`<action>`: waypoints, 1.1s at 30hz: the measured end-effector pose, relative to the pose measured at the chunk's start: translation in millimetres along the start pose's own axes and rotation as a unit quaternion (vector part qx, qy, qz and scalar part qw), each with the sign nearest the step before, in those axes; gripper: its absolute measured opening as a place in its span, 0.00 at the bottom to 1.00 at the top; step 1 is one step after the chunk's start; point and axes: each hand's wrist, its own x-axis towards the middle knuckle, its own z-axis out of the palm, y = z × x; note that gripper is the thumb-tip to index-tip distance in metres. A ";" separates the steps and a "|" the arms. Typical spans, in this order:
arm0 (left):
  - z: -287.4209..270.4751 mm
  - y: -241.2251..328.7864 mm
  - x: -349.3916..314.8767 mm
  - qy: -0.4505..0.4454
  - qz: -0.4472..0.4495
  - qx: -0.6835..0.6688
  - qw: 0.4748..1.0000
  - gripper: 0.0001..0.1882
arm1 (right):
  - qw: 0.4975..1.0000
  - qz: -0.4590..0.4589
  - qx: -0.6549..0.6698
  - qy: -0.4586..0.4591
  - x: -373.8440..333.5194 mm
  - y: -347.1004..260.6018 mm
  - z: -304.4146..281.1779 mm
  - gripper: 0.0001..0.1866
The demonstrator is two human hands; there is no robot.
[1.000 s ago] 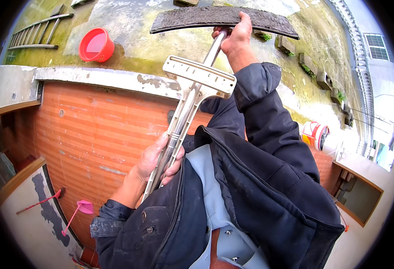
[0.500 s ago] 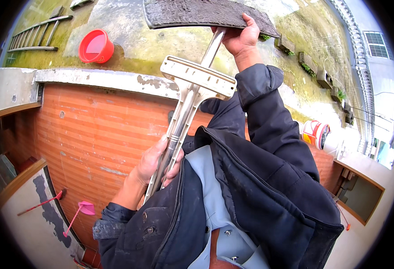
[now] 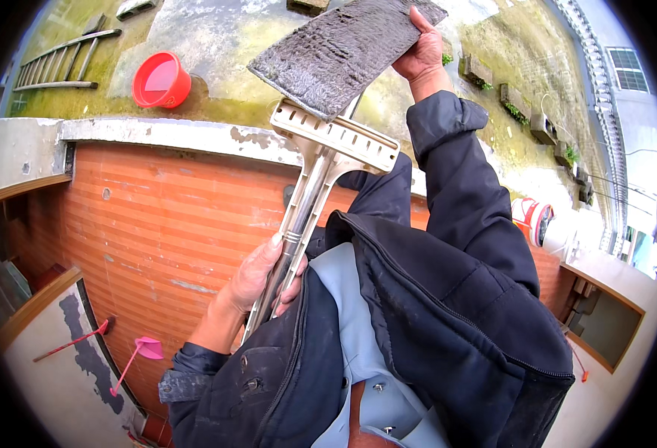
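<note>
A flat mop with a dark, wet-looking pad stretches across my front. My right hand grips the pad's right edge, thumb on top and the other fingers hidden beneath. The pad is tilted, its lower corner overlapping the cream plastic wringer on the metal pole. Lower down, my left hand is wrapped round the mop pole and the wringer's long rails. The joint between pole and pad is covered by the pad.
A red bucket holding liquid stands on the wet concrete beyond a low white ledge. A ladder lies far left. A pink dustpan is at lower left, a white-and-red bucket at right. Concrete blocks line the yard.
The pad has turned, its left end swinging down and nearer until it overlaps the wringer. My right hand has shifted slightly right with the pad's edge; my left keeps its grip.
</note>
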 end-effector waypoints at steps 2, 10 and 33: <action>0.1 1.6 0.0 -0.007 0.004 0.015 1.000 0.31 | 1.000 0.002 -0.004 0.004 3.0 -2.2 0.8 0.23; 2.7 7.2 -3.8 -0.010 0.014 0.043 0.999 0.28 | 0.999 -0.009 -0.002 0.047 -14.6 10.8 39.8 0.17; -1.0 11.4 1.4 0.021 0.030 0.109 0.993 0.33 | 0.997 -0.010 0.037 0.073 -29.6 46.4 61.7 0.24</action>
